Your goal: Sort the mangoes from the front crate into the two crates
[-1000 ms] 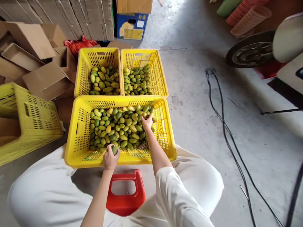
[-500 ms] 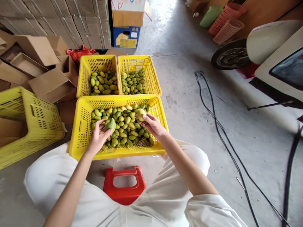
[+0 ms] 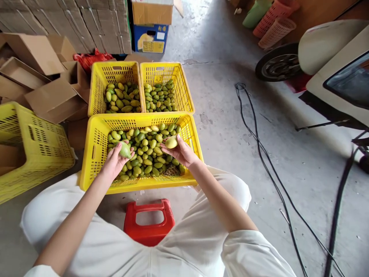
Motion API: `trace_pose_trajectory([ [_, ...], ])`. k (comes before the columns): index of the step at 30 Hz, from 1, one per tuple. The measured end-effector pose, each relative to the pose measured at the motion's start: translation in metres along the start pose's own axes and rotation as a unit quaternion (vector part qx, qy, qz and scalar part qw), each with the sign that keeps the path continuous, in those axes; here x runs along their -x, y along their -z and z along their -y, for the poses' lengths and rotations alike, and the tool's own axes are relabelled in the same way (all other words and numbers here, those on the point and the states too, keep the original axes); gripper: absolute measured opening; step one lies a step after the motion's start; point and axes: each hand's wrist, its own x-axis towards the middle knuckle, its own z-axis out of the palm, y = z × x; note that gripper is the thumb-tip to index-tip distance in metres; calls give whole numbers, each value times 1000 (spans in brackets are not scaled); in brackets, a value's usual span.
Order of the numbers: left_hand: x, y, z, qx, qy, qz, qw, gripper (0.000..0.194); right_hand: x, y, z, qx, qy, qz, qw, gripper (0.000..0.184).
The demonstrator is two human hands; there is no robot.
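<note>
- Green fruit (image 3: pixel 125 150): I see it raised above the front crate (image 3: pixel 141 187), toward that crate's left edge.
- Pale fruit (image 3: pixel 171 142): also raised, nearer the crate's right edge.
- Left hand (image 3: pixel 113 163): half open, fingers curled loosely round the green fruit.
- Right hand (image 3: pixel 183 154): palm largely open, the thumb pinning the pale fruit against the fingers.
- I'd keep both grips light, as hard pressing could bruise skin; rolling each fruit with the thumb should bring its hidden side round.
- I'd stay low inside the crate's edges, so a slip lands softly on the pile (image 3: pixel 148 154).
- Two more fruit crates, left (image 3: pixel 90 92) and right (image 3: pixel 188 90), stand along the front crate's far edge.
- Beyond them, a blue box (image 3: pixel 139 47) carries a yellow label (image 3: pixel 152 47); its print is too small for me to read, and I can make out no brand.
</note>
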Motion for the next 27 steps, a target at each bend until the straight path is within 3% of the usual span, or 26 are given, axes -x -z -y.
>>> trace_pose_trajectory([
  [6,-3,-5,-1,-5,24,29,999,43,-2,1,-5,8,0,6,1000,43],
  [13,-1,-10,-10,65,84,6,994,27,-3,1,-6,-19,-56,-4,998,34],
  [20,-5,-12,-10,104,103,-89,985,11,-3,3,-12,-8,-36,-52,998,44],
  [27,-7,-10,-9,146,112,-108,977,24,-8,4,-15,-58,-34,-95,993,51],
])
